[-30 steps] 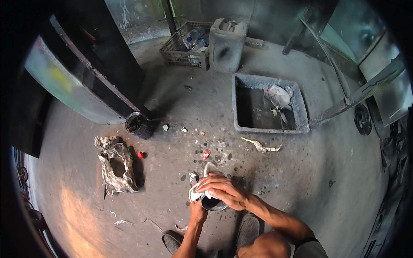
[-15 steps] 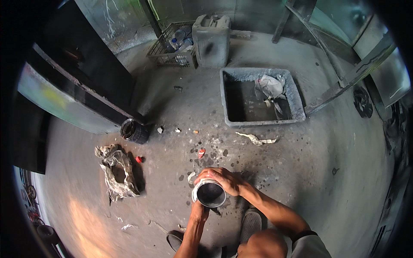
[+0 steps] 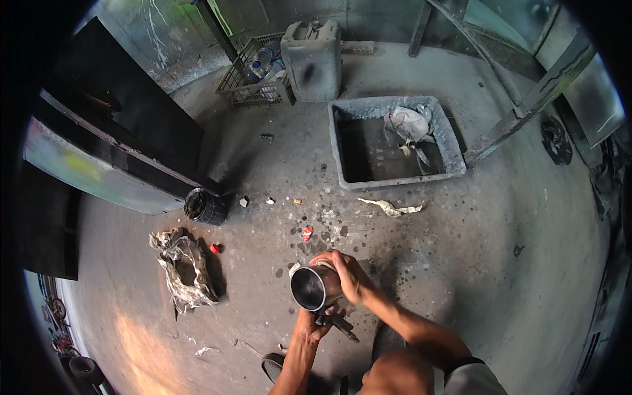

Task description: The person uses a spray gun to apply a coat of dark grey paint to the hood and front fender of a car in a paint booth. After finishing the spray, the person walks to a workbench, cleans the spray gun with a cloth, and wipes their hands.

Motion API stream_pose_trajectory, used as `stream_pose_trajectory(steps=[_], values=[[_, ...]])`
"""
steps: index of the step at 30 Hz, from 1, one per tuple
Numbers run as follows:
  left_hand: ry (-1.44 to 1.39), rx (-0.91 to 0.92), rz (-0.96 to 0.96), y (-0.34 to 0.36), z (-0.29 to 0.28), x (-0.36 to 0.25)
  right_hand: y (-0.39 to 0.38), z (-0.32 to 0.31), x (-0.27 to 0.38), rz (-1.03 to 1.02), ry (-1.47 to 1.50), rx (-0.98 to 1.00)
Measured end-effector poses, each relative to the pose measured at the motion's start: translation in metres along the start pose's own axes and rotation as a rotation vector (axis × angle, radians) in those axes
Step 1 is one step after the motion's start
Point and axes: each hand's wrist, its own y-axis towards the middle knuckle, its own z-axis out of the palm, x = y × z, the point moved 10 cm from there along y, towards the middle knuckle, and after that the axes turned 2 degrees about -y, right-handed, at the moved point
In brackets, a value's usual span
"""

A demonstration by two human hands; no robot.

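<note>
So you're in a grimy workshop corner, grey floor [image 3: 487, 263] speckled with dark spots, with a grey tub [image 3: 395, 182] out ahead to the right and a big jerrycan [image 3: 309, 66] behind it next to a crate [image 3: 237, 97] with plastic bottles in it.

The metal cup [image 3: 330, 288] is right between your hands, low in the middle of the view. Its mouth tips left and up toward you, so the long axis runs from there back to the right, and a dark handle-like part [image 3: 343, 327] pokes out lower right.

Neither hand's really nearer, both are on it. Your left hand [image 3: 312, 324] is underneath, fingers curled round the bottom end. Your right hand [image 3: 345, 273] comes over the upper right side, fingers bent around a bit of pale cloth [image 3: 325, 264] against the wall. Can't tell where that thumb sits.

Around you on the floor: a crumpled plastic sheet [image 3: 187, 289] off left, a red cap [image 3: 215, 248] just beside it, a dark bucket [image 3: 212, 209] farther out, and a pale strip [image 3: 390, 208] just this side of the tub.
</note>
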Motion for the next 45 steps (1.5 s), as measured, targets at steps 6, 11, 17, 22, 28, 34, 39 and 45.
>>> stream_pose_trajectory(steps=[6, 11, 17, 22, 28, 34, 39, 45], values=[[0.09, -0.176, 0.125, -0.003, 0.022, -0.008, -0.02, 0.014, 0.068, -0.429, -0.433, -0.28], [-0.114, -0.179, -0.09, -0.006, 0.02, 0.01, 0.038, 0.007, 0.017, 0.086, -0.314, 0.042], [0.07, -0.263, 0.032, 0.006, 0.037, -0.003, 0.01, 0.001, 0.0, -0.061, -0.401, -0.357], [0.183, -0.112, 0.15, 0.013, 0.039, -0.011, -0.011, 0.018, 0.018, -0.182, -0.446, -0.392], [-0.188, 0.33, -0.191, 0.024, 0.019, 0.021, 0.026, 0.001, -0.007, 0.13, -0.197, -0.309], [0.208, -0.356, 0.04, -0.003, 0.048, -0.006, -0.046, -0.007, 0.034, -0.374, -0.47, -0.391], [0.243, -0.377, 0.038, 0.003, 0.045, 0.009, -0.057, -0.001, 0.074, -0.788, -0.684, -0.358], [0.31, -0.412, 0.061, -0.007, 0.056, -0.001, -0.063, -0.017, 0.07, -0.724, -0.694, -0.369]])
